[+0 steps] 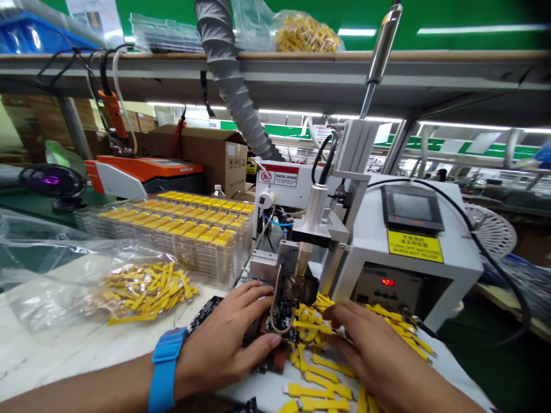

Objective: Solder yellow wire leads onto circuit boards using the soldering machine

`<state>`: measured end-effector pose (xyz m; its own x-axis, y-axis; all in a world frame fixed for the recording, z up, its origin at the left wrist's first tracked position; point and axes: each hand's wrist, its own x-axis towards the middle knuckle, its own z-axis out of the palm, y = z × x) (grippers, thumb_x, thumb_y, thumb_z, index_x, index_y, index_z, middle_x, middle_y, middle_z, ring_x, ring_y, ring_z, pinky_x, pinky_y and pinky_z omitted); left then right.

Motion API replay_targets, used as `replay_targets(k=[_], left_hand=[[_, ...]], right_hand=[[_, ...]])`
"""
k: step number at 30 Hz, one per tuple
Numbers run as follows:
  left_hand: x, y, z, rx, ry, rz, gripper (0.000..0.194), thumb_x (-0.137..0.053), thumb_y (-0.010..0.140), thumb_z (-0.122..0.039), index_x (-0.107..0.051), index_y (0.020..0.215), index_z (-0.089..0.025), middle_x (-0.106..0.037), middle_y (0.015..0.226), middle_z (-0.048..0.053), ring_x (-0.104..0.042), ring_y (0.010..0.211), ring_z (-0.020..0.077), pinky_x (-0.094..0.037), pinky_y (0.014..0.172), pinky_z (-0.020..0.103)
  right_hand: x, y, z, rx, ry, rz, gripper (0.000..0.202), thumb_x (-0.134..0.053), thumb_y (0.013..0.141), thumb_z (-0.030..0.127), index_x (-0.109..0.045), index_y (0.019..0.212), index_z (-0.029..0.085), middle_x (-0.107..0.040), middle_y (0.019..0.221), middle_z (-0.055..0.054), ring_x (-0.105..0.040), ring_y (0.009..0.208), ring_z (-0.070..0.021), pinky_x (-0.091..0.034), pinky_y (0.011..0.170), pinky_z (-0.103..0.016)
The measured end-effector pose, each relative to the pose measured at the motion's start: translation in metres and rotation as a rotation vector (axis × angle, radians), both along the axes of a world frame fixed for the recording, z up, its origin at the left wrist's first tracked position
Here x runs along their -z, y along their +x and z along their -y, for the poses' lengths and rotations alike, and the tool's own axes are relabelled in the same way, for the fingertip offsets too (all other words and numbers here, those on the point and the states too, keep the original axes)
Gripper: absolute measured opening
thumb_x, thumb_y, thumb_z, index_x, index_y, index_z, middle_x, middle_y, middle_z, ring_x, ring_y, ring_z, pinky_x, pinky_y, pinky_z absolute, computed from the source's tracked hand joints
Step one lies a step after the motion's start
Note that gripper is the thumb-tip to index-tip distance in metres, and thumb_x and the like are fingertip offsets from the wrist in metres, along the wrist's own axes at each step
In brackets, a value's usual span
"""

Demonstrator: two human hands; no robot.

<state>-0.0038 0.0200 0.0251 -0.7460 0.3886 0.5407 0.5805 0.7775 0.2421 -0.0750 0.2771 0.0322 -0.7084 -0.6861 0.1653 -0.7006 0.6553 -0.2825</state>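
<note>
Before the machine, the left hand spreads loosely beside the dark holder; the right hand curls, grasp unclear. Between them, nearer the right fingertips, a yellow strip lies crosswise, pointing toward the holder.

Reaching forward with both bare forearms. Extending the left hand rightward and away, back uppermost, with stretched fingers and a thumb set apart. Holding the right hand curled leftward, with thumb below the bent index finger.
</note>
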Motion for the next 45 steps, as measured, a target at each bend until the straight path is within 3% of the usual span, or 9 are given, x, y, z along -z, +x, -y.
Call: replay_targets(k=[2, 8, 17, 21, 25, 32, 38, 45], left_hand=[[0.0, -0.001, 0.0, 0.004, -0.008, -0.005, 0.038, -0.058, 0.089, -0.028, -0.049, 0.124, -0.018, -0.05, 0.13, 0.01, -0.045, 0.121, 0.0256, -0.044, 0.099, 0.044], [0.001, -0.002, -0.001, -0.013, -0.027, -0.015, 0.034, -0.055, 0.09, -0.029, -0.051, 0.122, -0.017, -0.051, 0.129, 0.012, -0.045, 0.12, 0.0268, -0.046, 0.097, 0.043], [-0.004, 0.016, 0.001, -0.032, -0.053, 0.03, 0.04, -0.059, 0.088, -0.038, -0.055, 0.123, -0.019, -0.053, 0.13, 0.009, -0.046, 0.12, 0.0297, -0.047, 0.096, 0.048], [-0.003, 0.017, 0.001, -0.04, -0.051, 0.063, 0.039, -0.057, 0.09, -0.038, -0.054, 0.126, -0.022, -0.051, 0.132, 0.007, -0.045, 0.121, 0.0285, -0.045, 0.098, 0.048], [-0.002, 0.017, 0.0, -0.032, -0.039, 0.055, 0.039, -0.057, 0.09, -0.036, -0.052, 0.127, -0.022, -0.05, 0.133, 0.006, -0.045, 0.121, 0.028, -0.046, 0.097, 0.048], [-0.001, 0.016, 0.0, -0.023, -0.023, 0.041, 0.041, -0.059, 0.089, -0.033, -0.051, 0.127, -0.023, -0.051, 0.132, 0.005, -0.046, 0.12, 0.0258, -0.045, 0.099, 0.044], [0.001, 0.015, 0.0, -0.021, -0.044, -0.002, 0.042, -0.059, 0.089, -0.035, -0.049, 0.129, -0.024, -0.051, 0.131, 0.005, -0.047, 0.118, 0.025, -0.046, 0.098, 0.042], [0.0, 0.014, 0.002, -0.037, -0.065, 0.038, 0.044, -0.057, 0.09, -0.037, -0.048, 0.131, -0.026, -0.05, 0.133, 0.004, -0.046, 0.12, 0.0262, -0.046, 0.099, 0.044]], right_hand=[[-0.006, 0.005, -0.003, 0.099, 0.12, 0.134, 0.014, -0.051, 0.085, 0.015, -0.062, 0.093, 0.019, -0.059, 0.096, -0.01, -0.058, 0.092, -0.0279, -0.047, 0.082, -0.045], [-0.017, 0.015, 0.006, 0.126, 0.205, 0.304, 0.013, -0.053, 0.086, 0.014, -0.063, 0.093, 0.018, -0.059, 0.099, -0.007, -0.057, 0.094, -0.0229, -0.044, 0.084, -0.037], [-0.023, 0.01, -0.002, 0.188, 0.206, 0.257, 0.014, -0.045, 0.092, 0.019, -0.057, 0.088, 0.015, -0.059, 0.093, -0.008, -0.054, 0.087, -0.022, -0.042, 0.08, -0.036], [-0.016, 0.004, -0.007, 0.174, 0.043, 0.17, 0.019, -0.036, 0.096, 0.025, -0.053, 0.097, 0.017, -0.057, 0.098, -0.009, -0.054, 0.088, -0.0216, -0.042, 0.08, -0.039], [-0.014, 0.004, -0.003, 0.036, -0.119, 0.132, 0.022, -0.033, 0.098, 0.03, -0.053, 0.1, 0.02, -0.056, 0.098, -0.006, -0.054, 0.09, -0.019, -0.042, 0.08, -0.035], [-0.011, 0.007, 0.017, -0.028, -0.31, 0.106, 0.017, -0.043, 0.096, 0.03, -0.058, 0.094, 0.022, -0.061, 0.09, -0.001, -0.057, 0.083, -0.0149, -0.044, 0.074, -0.03], [-0.001, 0.008, 0.025, -0.157, -0.482, 0.006, 0.012, -0.053, 0.092, 0.018, -0.064, 0.093, 0.022, -0.064, 0.087, 0.002, -0.06, 0.079, -0.0096, -0.047, 0.074, -0.023], [0.003, 0.004, 0.021, -0.284, -0.451, -0.039, 0.021, -0.052, 0.091, 0.011, -0.069, 0.101, 0.019, -0.062, 0.09, -0.004, -0.059, 0.081, -0.0105, -0.048, 0.071, -0.021]])
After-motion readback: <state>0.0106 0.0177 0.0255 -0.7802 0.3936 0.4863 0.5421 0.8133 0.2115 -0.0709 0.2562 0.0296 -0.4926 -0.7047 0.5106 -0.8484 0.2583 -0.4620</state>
